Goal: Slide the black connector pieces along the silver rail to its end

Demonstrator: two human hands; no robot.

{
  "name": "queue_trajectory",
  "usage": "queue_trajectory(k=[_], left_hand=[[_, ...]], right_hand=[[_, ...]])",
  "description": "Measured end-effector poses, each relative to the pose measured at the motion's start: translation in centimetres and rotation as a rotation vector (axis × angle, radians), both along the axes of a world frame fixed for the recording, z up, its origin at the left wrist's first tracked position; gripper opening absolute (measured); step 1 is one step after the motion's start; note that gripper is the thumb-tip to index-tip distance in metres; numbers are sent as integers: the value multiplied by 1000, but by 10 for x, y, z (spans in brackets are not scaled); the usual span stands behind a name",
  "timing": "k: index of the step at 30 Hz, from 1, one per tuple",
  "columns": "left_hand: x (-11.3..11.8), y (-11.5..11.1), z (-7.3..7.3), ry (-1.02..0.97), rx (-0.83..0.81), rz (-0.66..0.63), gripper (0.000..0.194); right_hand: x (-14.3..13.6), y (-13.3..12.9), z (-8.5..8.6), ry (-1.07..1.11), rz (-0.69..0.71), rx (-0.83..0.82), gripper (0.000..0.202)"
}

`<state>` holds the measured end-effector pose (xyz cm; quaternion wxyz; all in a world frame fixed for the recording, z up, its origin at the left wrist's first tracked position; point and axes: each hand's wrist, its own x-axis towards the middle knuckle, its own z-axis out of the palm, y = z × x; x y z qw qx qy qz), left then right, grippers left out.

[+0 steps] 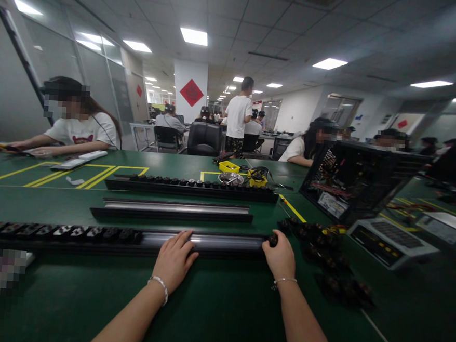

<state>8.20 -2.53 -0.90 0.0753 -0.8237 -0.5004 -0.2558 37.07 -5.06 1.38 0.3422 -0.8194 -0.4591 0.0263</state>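
Note:
A long black rail (226, 244) with a shiny inner channel lies across the green table, its left half filled with a row of black socket-like pieces (63, 231). My left hand (175, 261) rests on the rail's middle, fingers stretched over the channel. At the rail's right end, my right hand (280, 253) pinches a small black piece (272, 240). Beyond lie a shorter rail (174, 210) without pieces in it and another rail (191, 188) lined with black pieces. Loose black pieces (331, 256) are heaped right of my right hand.
An open computer case (352, 179) and a power supply unit (392, 242) stand at the right. Yellow trays (229, 166), a round metal dish (231, 178) and cables (261, 173) sit at the back. People sit across the table at left and right.

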Motion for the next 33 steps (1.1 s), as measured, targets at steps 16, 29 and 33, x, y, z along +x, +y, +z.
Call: queue_trajectory(k=[16, 29, 33], left_hand=[[1, -1, 4, 31, -30, 5, 20], [-1, -1, 2, 30, -21, 2, 20], [-1, -1, 3, 29, -18, 1, 19]], right_hand=[[9, 0, -1, 45, -52, -57, 48], [17, -1, 3, 102, -33, -27, 46], [28, -2, 0, 102, -84, -6, 46]])
